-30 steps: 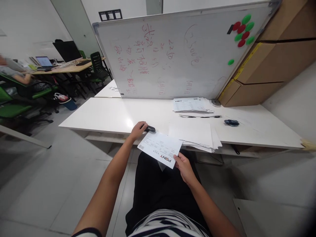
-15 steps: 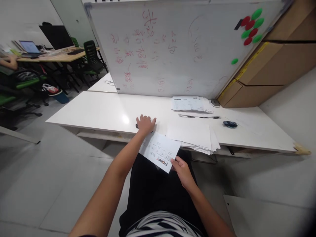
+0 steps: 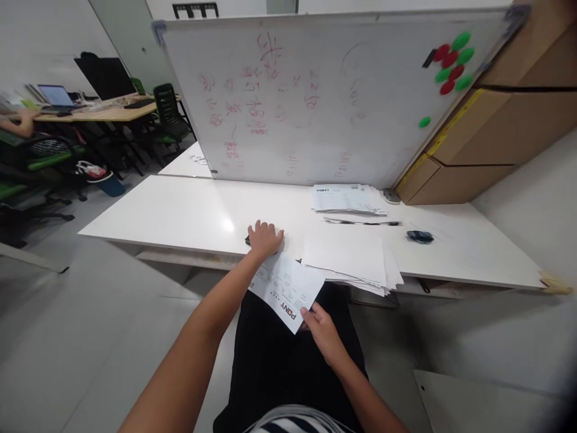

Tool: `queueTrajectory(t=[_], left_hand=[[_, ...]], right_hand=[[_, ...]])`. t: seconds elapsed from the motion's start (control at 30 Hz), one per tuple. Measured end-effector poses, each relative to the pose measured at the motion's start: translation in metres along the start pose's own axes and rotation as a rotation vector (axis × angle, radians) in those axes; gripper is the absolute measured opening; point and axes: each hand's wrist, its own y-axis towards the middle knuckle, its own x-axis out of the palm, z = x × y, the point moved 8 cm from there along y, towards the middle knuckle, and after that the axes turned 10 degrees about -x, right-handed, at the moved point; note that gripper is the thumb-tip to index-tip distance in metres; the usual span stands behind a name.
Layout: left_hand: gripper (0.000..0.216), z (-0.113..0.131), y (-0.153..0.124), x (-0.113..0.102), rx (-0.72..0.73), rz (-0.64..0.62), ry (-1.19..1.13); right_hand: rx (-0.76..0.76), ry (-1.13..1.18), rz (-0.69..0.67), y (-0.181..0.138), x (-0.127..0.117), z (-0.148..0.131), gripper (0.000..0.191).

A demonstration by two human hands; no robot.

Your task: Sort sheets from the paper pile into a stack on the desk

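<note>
My left hand [image 3: 265, 239] rests palm down over a small black stapler [image 3: 247, 240] near the table's front edge. Most of the stapler is hidden under the palm, and the fingers curl over its far side. A white printed sheet [image 3: 288, 282] with a PONY logo reaches from beneath that hand out over my lap. Its near right corner is pinched between the thumb and fingers of my right hand [image 3: 321, 325]. To the right of the sheet, a pile of white papers [image 3: 347, 255] lies partly past the table edge.
Behind, a stack of printed forms [image 3: 342, 198] lies below the whiteboard [image 3: 279, 96]. A dark crumpled item [image 3: 420, 236] and a grey mouse-like object [image 3: 391, 196] are on the white table [image 3: 180, 207]. Cardboard boxes [image 3: 505, 126] stand at right. A person's arm [image 3: 20, 125] shows at far left.
My right hand and the sheet's near corner have shifted slightly left and toward me, and the sheet bends a little. My left hand stays on the stapler. The view has tilted slightly.
</note>
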Motion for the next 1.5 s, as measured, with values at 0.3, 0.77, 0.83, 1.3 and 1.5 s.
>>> queueTrajectory(t=[0.3, 0.77, 0.83, 1.3, 1.5], left_hand=[[0.052, -0.001, -0.001, -0.003, -0.017, -0.011, 0.071], [0.047, 0.002, -0.005, -0.015, -0.038, -0.055, 0.161], [0.047, 0.002, -0.005, -0.015, -0.035, -0.058, 0.167], [0.059, -0.026, 0.019, -0.041, -0.125, -0.033, -0.475], [0.046, -0.052, -0.014, -0.043, 0.280, 0.047, -0.293]], right_hand=[[-0.030, -0.016, -0.005, -0.026, 0.011, -0.016, 0.054], [-0.190, 0.112, 0.048, -0.053, 0.016, -0.034, 0.100], [-0.226, 0.088, 0.033, -0.050, 0.015, -0.032, 0.089], [-0.378, -0.209, 0.288, 0.009, -0.015, -0.041, 0.088], [-0.441, -0.495, 0.202, 0.013, -0.044, -0.107, 0.064]])
